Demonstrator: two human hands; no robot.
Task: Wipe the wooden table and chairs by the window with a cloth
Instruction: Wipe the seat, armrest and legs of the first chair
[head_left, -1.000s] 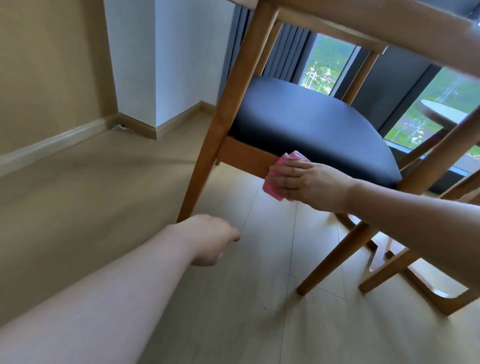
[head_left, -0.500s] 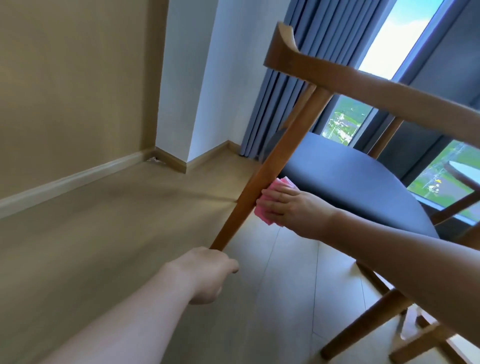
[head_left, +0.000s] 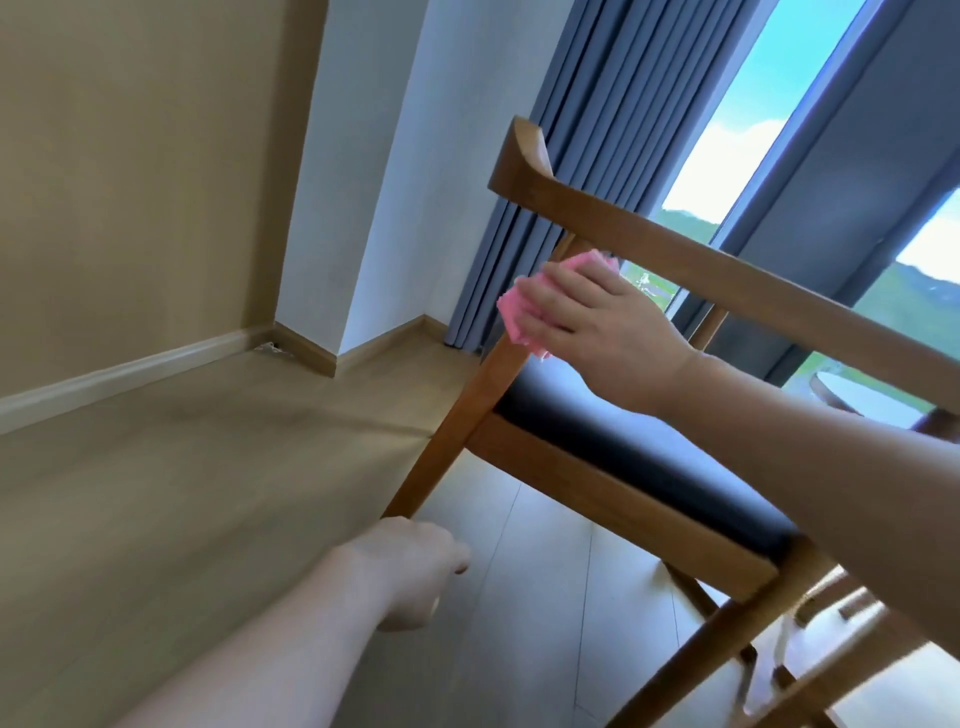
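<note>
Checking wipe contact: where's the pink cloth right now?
Head view, centre-right: the pink cloth is under the right hand, pressed on the chair's upright post just below the backrest rail.

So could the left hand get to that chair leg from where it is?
Probably yes: the left hand hangs just below the chair leg, with nothing between them, while the right hand wipes higher up with the pink cloth.

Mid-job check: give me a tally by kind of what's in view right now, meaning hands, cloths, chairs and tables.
Hands: 2, the right hand gripping the cloth and the left hand holding nothing
Pink wiping cloth: 1
Wooden chair with dark padded seat: 1
Round table, partly visible by the window: 1
Total: 5
</note>
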